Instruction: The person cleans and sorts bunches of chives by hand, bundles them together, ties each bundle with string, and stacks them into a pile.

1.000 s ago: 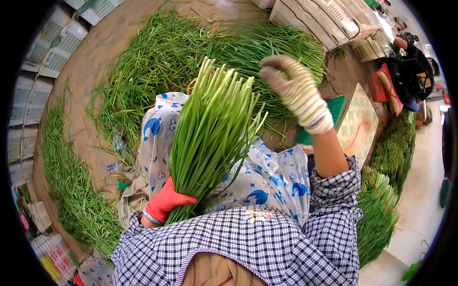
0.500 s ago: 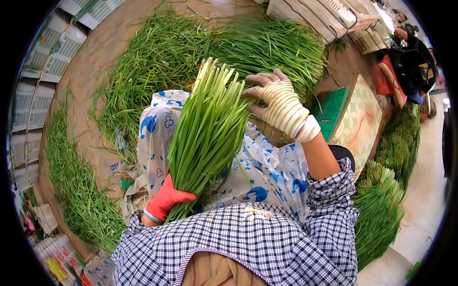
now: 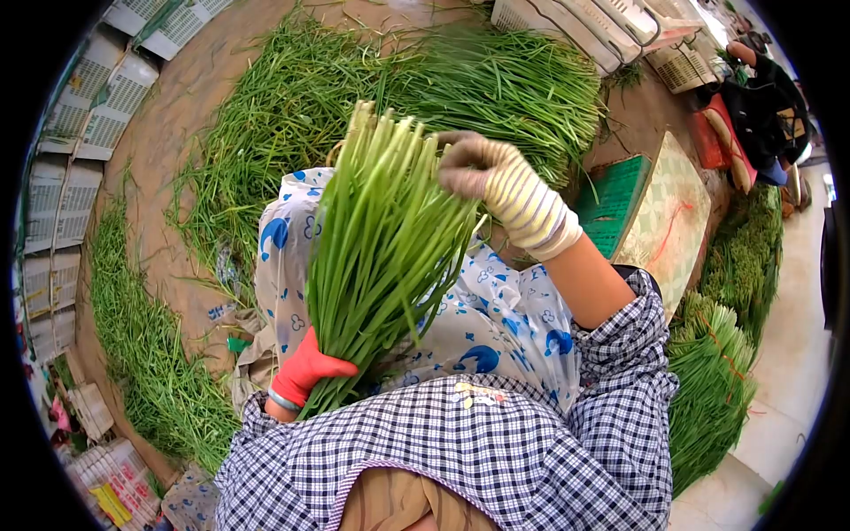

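Observation:
My left hand [image 3: 312, 369], in a red glove, grips the leafy lower end of a thick bunch of garlic chives [image 3: 381, 239]. The bunch leans over my lap, with its pale cut stem ends fanned out at the top. Beside those ends on the right is my right hand [image 3: 478, 168], in a striped glove with grey fingers. Its fingers are curled in at the edge of the stems and slightly blurred; what is between them, if anything, is hidden. Plastic sheeting with blue prints [image 3: 496, 327] covers my lap.
A large heap of loose chives [image 3: 496, 88] lies on the floor ahead, with another strip of greens [image 3: 146, 345] at the left. Tied bundles [image 3: 708, 389] stand at my right. A board [image 3: 668, 221] leans by a green panel [image 3: 611, 205]. White crates [image 3: 567, 35] stand behind; a person [image 3: 761, 115] is farther right.
My right hand has curled its fingers, which were spread before, and moved slightly left and down against the stems. The bunch has fanned wider at the top. My left hand keeps its grip.

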`<state>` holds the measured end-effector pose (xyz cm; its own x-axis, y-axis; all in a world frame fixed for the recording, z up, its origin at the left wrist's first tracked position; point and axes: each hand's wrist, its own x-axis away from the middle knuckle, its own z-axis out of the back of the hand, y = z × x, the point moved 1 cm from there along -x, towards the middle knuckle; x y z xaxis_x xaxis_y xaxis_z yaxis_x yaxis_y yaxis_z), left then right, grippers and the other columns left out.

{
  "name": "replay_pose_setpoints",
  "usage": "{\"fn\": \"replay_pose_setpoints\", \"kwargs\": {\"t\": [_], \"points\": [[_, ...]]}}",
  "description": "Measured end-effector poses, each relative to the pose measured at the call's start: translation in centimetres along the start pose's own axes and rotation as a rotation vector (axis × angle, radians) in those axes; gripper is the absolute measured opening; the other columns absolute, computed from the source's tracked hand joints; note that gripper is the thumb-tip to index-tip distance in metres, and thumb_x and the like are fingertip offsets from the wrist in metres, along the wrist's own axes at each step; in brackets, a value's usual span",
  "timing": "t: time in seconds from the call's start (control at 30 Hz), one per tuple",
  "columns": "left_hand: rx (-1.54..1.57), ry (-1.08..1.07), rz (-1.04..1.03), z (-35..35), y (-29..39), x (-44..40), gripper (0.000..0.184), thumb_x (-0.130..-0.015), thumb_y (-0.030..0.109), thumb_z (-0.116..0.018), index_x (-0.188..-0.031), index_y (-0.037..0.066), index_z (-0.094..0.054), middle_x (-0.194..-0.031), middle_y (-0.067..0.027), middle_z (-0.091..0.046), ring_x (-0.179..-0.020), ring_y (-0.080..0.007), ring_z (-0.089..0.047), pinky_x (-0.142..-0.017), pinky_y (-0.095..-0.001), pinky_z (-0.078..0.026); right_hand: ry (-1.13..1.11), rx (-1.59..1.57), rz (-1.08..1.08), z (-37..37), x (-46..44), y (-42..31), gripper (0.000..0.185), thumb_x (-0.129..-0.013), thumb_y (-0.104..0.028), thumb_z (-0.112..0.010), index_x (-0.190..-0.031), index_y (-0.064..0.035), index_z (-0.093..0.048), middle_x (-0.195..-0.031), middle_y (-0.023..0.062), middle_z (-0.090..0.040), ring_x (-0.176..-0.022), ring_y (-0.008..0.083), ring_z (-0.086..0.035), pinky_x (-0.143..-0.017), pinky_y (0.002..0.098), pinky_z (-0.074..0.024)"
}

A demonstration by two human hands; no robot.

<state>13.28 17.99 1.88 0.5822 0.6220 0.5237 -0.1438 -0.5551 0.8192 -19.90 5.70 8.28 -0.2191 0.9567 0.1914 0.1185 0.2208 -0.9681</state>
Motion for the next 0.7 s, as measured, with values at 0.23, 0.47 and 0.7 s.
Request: {"fn": "replay_pose_setpoints", "kwargs": {"t": [0.23, 0.47, 0.7], "points": [[0.425, -0.010, -0.007, 0.7, -2.2, 1.0, 0.064, -0.061, 0.019, -0.079, -0.117, -0.005, -0.058, -0.083, -0.0171, -0.066, -0.063, -0.0287, -0.060, -0.055, -0.0402, -0.045, -0.015, -0.160, 0.726, 3.9, -8.6, -14.4, 0.040, -0.091, -0.020, -0.064, -0.124, 0.0007, -0.056, -0.112, 0.0154, -0.066, -0.102, 0.0249, -0.062, -0.093, 0.0333, -0.0478], [0.743, -0.278, -0.242, 1.3, -5.9, 0.4, 0.063, -0.063, 0.024, -0.077, -0.114, -0.007, -0.057, -0.075, -0.0145, -0.060, -0.057, -0.0247, -0.051, -0.052, -0.0357, -0.038, 0.178, 1.234, 0.168, -1.0, -10.4, -16.7, 0.063, -0.082, -0.039, -0.072, -0.128, 0.0007, -0.054, -0.117, 0.0166, -0.065, -0.106, 0.0261, -0.061, -0.091, 0.0352, -0.0476], [0.785, -0.292, -0.186, 1.5, -5.6, 0.8, 0.063, -0.065, 0.021, -0.078, -0.117, -0.007, -0.056, -0.078, -0.0161, -0.060, -0.057, -0.0246, -0.051, -0.051, -0.0361, -0.037, -0.142, 1.202, 0.188, -3.2, -4.8, 0.4, 0.046, -0.078, -0.049, -0.066, -0.091, -0.0059, -0.075, -0.118, 0.0112, -0.066, -0.116, 0.0248, -0.056, -0.113, 0.0461, -0.0221]]}}
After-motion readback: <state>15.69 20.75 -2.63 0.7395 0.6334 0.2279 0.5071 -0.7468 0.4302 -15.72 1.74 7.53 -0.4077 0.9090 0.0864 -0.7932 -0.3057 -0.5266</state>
